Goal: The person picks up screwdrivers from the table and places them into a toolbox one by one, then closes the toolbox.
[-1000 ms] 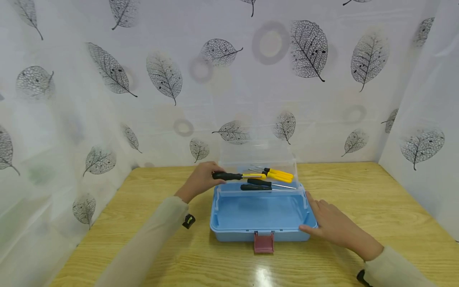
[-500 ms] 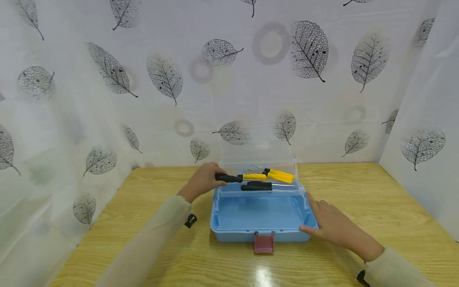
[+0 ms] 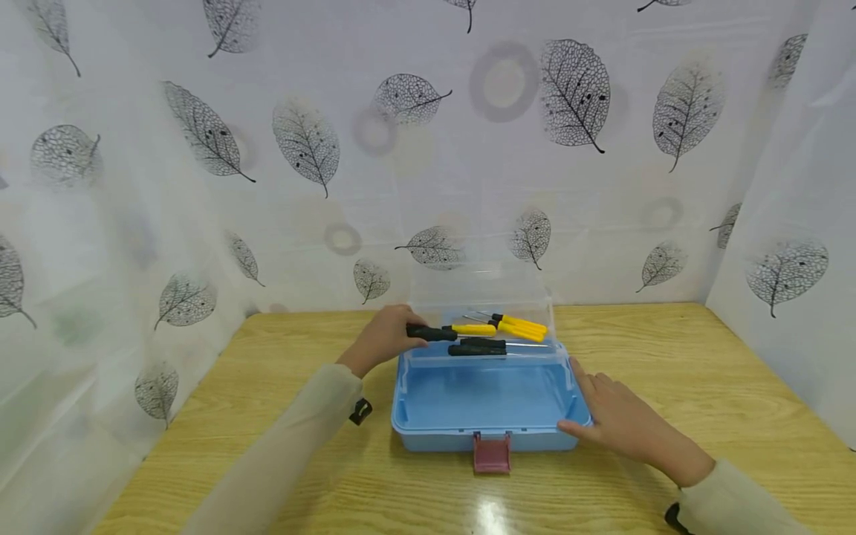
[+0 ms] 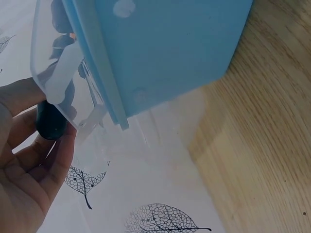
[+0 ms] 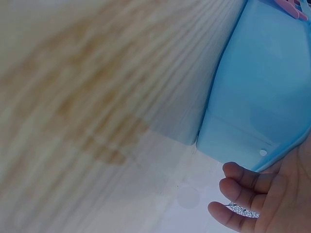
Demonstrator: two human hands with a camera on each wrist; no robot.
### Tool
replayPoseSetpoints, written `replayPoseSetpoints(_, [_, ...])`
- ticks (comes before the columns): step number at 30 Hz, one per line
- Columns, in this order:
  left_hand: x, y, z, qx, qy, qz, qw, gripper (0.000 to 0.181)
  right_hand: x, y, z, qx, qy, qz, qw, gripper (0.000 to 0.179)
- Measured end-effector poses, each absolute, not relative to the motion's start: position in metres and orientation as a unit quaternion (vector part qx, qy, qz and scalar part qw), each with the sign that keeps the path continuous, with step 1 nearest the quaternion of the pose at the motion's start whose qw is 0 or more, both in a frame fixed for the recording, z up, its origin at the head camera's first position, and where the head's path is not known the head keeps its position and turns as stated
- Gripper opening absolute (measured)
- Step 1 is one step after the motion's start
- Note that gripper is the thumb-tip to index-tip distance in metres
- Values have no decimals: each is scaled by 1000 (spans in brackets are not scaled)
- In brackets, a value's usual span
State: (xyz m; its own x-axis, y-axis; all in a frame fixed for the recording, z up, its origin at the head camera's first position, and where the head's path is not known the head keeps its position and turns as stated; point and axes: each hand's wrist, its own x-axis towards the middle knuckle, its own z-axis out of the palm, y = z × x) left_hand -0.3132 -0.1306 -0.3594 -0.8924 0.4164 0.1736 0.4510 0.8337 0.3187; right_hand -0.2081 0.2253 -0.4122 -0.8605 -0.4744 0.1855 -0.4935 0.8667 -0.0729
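My left hand (image 3: 384,338) grips a black-handled screwdriver (image 3: 431,334) level over the left end of a clear tray (image 3: 481,362), its shaft pointing right. In the left wrist view, the dark handle end (image 4: 51,121) sticks out between thumb and fingers beside the tray's corner. Two more black-handled screwdrivers (image 3: 478,350) and several yellow-handled screwdrivers (image 3: 524,327) lie in that tray. It stands raised at the back of an open blue toolbox (image 3: 438,442). My right hand (image 3: 618,416) rests against the toolbox's right side, thumb near the front corner, fingers extended along the wall.
A pink latch (image 3: 491,455) hangs down at the toolbox's front. Behind the tray rises a clear lid (image 3: 478,286). The wooden table (image 3: 321,490) ends at a leaf-printed curtain (image 3: 428,171) that surrounds it on three sides.
My left hand has shifted slightly right, and the screwdriver in it has come a little further over the tray. The right hand and toolbox stay put.
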Motion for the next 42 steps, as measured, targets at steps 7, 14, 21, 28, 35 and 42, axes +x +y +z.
replayPoseSetpoints(7, [-313, -127, -358, -234, -955, -175, 50, 23, -210, 224, -411, 252, -963, 62, 75, 102])
replayPoseSetpoints(14, [-313, -126, -358, -242, -956, -158, 54, 25, -210, 223, -409, 251, -963, 65, 70, 101])
replayPoseSetpoints(21, [-314, -125, -359, -252, -956, -134, 70, 25, -211, 223, -409, 251, -963, 67, 66, 102])
replayPoseSetpoints(28, [-313, -123, -358, -255, -956, -125, 72, 25, -210, 224, -409, 249, -964, 66, 68, 102])
replayPoseSetpoints(35, [-313, -122, -357, -256, -956, -125, 70, 25, -208, 224, -408, 247, -964, 63, 72, 101])
replayPoseSetpoints(42, [-315, -121, -359, -252, -958, -119, 71, 26, -207, 223, -408, 239, -967, 61, 61, 101])
